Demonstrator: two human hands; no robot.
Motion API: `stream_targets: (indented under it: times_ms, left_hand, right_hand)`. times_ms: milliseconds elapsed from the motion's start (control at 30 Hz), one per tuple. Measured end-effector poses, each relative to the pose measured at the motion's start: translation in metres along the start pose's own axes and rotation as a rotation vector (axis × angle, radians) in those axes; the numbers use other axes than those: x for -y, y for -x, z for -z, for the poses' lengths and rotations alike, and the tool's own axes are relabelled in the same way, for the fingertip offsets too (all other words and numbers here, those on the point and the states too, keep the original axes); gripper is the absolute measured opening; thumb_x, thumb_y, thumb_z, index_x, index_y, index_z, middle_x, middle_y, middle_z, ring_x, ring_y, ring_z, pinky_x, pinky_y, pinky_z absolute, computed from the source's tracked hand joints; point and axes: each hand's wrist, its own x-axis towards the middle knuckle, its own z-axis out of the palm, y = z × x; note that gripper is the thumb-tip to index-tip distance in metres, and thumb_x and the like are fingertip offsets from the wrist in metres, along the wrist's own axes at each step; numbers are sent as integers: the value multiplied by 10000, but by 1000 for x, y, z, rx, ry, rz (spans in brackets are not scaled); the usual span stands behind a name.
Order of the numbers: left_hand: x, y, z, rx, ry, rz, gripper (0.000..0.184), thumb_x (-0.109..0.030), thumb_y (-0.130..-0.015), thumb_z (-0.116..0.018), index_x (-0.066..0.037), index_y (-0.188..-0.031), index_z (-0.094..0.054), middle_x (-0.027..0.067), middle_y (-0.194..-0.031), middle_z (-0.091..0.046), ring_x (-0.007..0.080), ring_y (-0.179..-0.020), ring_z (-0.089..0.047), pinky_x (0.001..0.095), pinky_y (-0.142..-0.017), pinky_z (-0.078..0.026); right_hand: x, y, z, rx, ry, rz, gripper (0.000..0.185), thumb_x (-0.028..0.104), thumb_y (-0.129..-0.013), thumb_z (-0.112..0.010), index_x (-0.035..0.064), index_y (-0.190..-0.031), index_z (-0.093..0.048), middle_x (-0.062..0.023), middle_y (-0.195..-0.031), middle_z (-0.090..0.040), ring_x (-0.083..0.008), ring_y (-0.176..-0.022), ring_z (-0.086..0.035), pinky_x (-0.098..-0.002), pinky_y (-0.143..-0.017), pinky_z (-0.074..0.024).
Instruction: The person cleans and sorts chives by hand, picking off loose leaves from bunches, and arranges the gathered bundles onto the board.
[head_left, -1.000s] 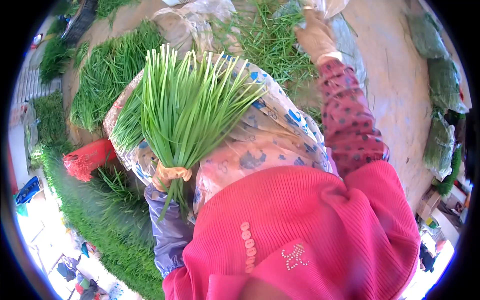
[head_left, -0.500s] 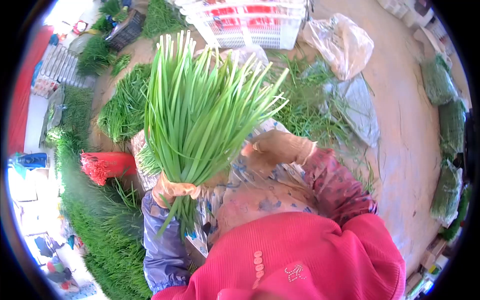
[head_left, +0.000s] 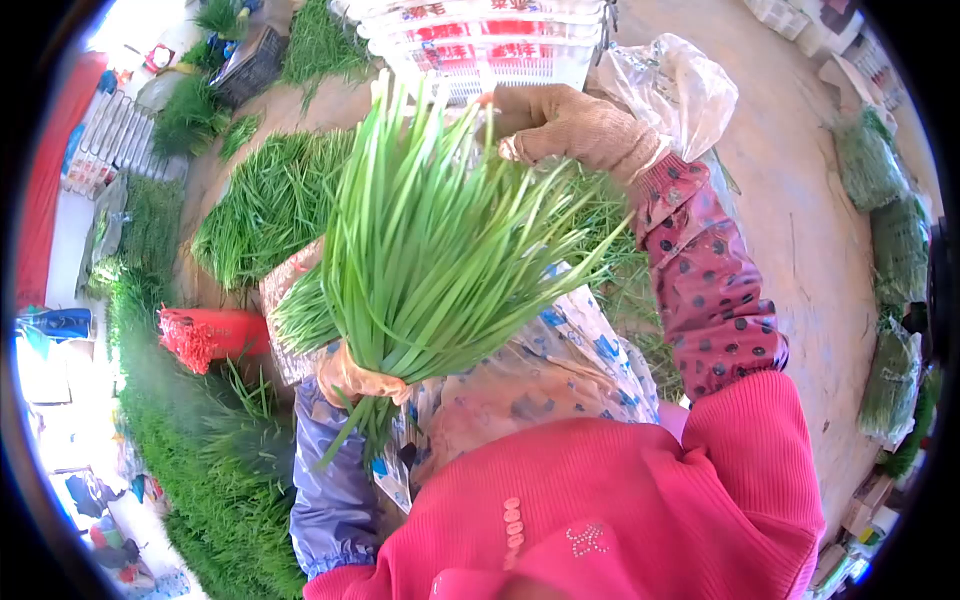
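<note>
Gloved, my left hand [head_left: 362,378] is wrapped round the narrow lower part of a large bunch of long green leafy stalks [head_left: 430,240]. The bunch fans upward, pale cut ends at the top. My right hand [head_left: 580,125], in a tan glove, is at the upper right of the bunch, its fingers curled near the pale ends; what they hold, if anything, is hidden. A smaller bunch [head_left: 308,312] lies behind the held one, on a patterned board. A blue-and-white patterned plastic apron [head_left: 560,350] covers my lap.
Stacked white crates [head_left: 490,50] stand ahead, beside a clear plastic bag [head_left: 680,90]. A green pile [head_left: 265,200] and a red bundle of ties [head_left: 215,335] are at left. Dense greens [head_left: 210,470] fill the lower left. Bagged greens [head_left: 900,250] line the right.
My right hand went from the loose greens to low beside the bunch, then up to its top ends. My left hand keeps the bunch, now tilted more to the right. The view has shifted.
</note>
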Motion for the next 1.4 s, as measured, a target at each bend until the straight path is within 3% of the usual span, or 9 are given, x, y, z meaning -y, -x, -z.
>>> stream_targets:
  times_ms: [300, 367, 433, 533, 733, 833, 933, 1033, 1400]
  left_hand:
    - [20, 4, 8, 89, 101, -89, 389, 58, -761, -679, 101, -1127, -553, 147, -684, -591, 211, -528, -548, 335, -451, -416]
    - [14, 1, 0, 124, 126, -112, 284, 46, -780, -625, 88, -1057, -583, 122, -662, -581, 195, -519, -540, 330, -445, -419]
    - [9, 0, -7, 150, 124, -142, 204, 23, -799, -577, 74, -994, -607, 93, -640, -567, 180, -510, -529, 327, -440, -424]
    - [17, 7, -3, -221, -127, 25, 250, -42, -793, -609, 75, -1014, -601, 110, -692, -588, 195, -530, -543, 332, -458, -438]
    - [41, -14, 38, 49, 92, 38, 356, -53, -856, -603, 74, -1184, -548, 180, -995, -643, 267, -819, -647, 362, -687, -538]
    - [56, -8, 51, 30, -535, 41, 347, -52, -909, -554, 49, -1239, -519, 179, -1117, -621, 292, -997, -621, 391, -849, -531]
    - [49, -7, 32, -80, 198, 75, 379, -52, -926, -539, 39, -1290, -485, 190, -1217, -582, 307, -1090, -583, 418, -937, -502]
    - [42, -10, 16, -175, 276, 26, 661, -37, -653, -821, 40, -1224, -497, 194, -943, -629, 265, -721, -621, 368, -546, -502]
    - [12, 0, 7, -32, -84, 286, 547, -44, -660, -830, 22, -1121, -544, 112, -796, -646, 201, -625, -630, 318, -534, -486]
  right_hand:
    - [-14, 11, -4, -73, -123, 92, 420, 70, -841, -634, 64, -1261, -618, -65, -899, -710, -91, -782, -615, -248, -713, -502]
    - [-13, 13, 9, -428, 416, -55, 315, 132, -849, -632, 78, -1155, -684, -64, -850, -706, -84, -722, -601, -239, -671, -493]
    - [9, 24, 15, -529, 313, -72, 283, 58, -842, -601, 32, -1120, -646, -73, -842, -679, -118, -724, -618, -261, -650, -496]
    - [22, 30, 1, -463, 273, -43, 246, 87, -837, -604, 29, -1068, -663, -74, -814, -673, -128, -704, -619, -265, -643, -498]
    - [35, 26, -95, -12, 170, -164, 302, 252, -823, -632, 51, -1036, -708, -123, -818, -701, -233, -738, -672, -353, -734, -532]
    - [25, 21, -112, 34, 170, -238, 318, 267, -819, -622, 72, -1059, -698, -144, -864, -704, -295, -793, -683, -390, -768, -534]
    - [18, 23, -110, -265, 473, -176, 260, 315, -822, -596, 99, -938, -683, -136, -823, -679, -334, -796, -665, -441, -762, -521]
    - [-24, 21, -71, -464, 822, -70, 251, 330, -826, -580, 99, -880, -664, -160, -815, -663, -360, -792, -651, -464, -745, -511]
    - [-56, 77, 56, -572, 1006, -487, 316, 302, -860, -578, 88, -1078, -660, -191, -995, -677, -361, -941, -640, -421, -812, -491]
